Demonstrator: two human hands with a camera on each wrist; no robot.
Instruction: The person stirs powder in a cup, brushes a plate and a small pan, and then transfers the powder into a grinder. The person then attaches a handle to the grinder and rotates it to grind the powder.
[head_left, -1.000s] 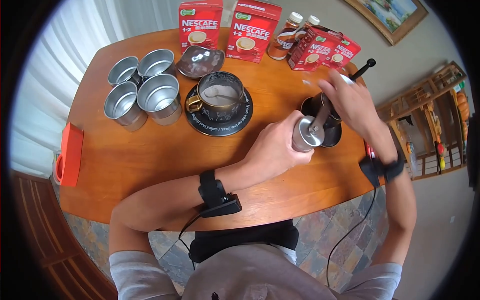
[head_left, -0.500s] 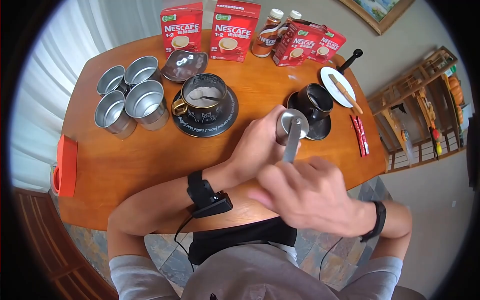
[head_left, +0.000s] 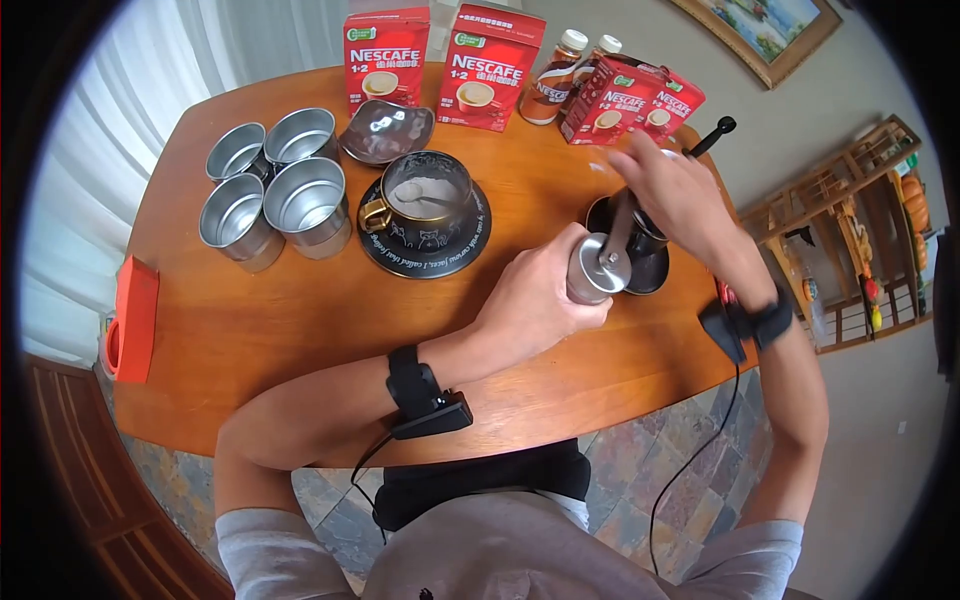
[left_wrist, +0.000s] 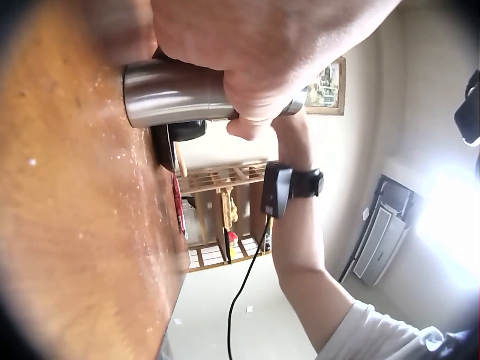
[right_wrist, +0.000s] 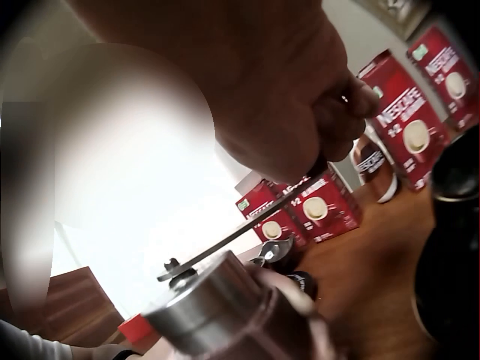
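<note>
A steel hand grinder [head_left: 592, 272] stands upright on the table, its body gripped by the left hand [head_left: 535, 290]. In the left wrist view the fingers wrap round the cylinder [left_wrist: 172, 94]. Above it the right hand [head_left: 680, 195] holds the far end of the crank arm [head_left: 622, 225], which points away from the person. The right wrist view shows the curled fingers of the right hand [right_wrist: 300, 112] at the end of the metal crank [right_wrist: 240, 231]. Partly behind the right hand is a black cup on a black saucer [head_left: 652, 272].
Left of the grinder, a black cup [head_left: 415, 235] with pale powder and a spoon stands on a saucer [head_left: 435, 262]. Several steel cups [head_left: 308, 205], a dark dish [head_left: 388, 130], red boxes [head_left: 487, 75] and bottles [head_left: 550, 90] stand around. An orange-red object [head_left: 138, 320] lies far left.
The right hand and crank swung from far side to near side, then back to the far side. The left hand keeps its grip on the grinder; the head view shifted slightly.
</note>
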